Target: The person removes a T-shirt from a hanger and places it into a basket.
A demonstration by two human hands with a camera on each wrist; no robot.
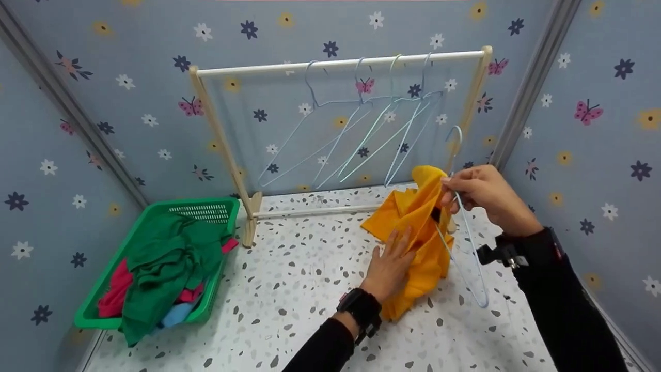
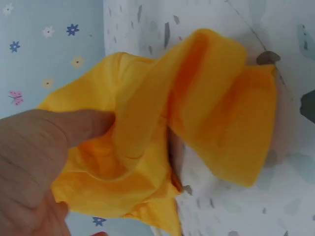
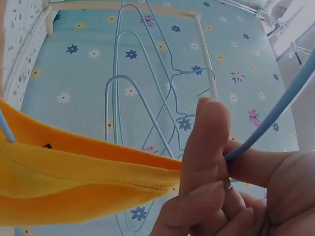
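Note:
A yellow shirt (image 1: pixel 403 212) hangs bunched over the floor, with a dark tag showing inside its opening. My right hand (image 1: pixel 477 194) pinches a pale blue wire hanger (image 1: pixel 472 253) below its hook, along with the shirt's seamed edge. One side of the hanger passes into the shirt's opening, while the rounded end nearest me sticks out below the right hand. My left hand (image 1: pixel 390 268) lies against the shirt's front with its fingers extended. In the left wrist view its thumb (image 2: pixel 83 125) presses into a fold of the yellow cloth.
Several empty wire hangers (image 1: pixel 356 134) hang from the white rail (image 1: pixel 330 63) of a wooden-ended rack behind the shirt. At left, a green basket (image 1: pixel 85 321) holds green, pink and blue clothes (image 1: pixel 170 258). Flower-patterned walls (image 1: pixel 609 155) enclose the speckled floor (image 1: pixel 289 289).

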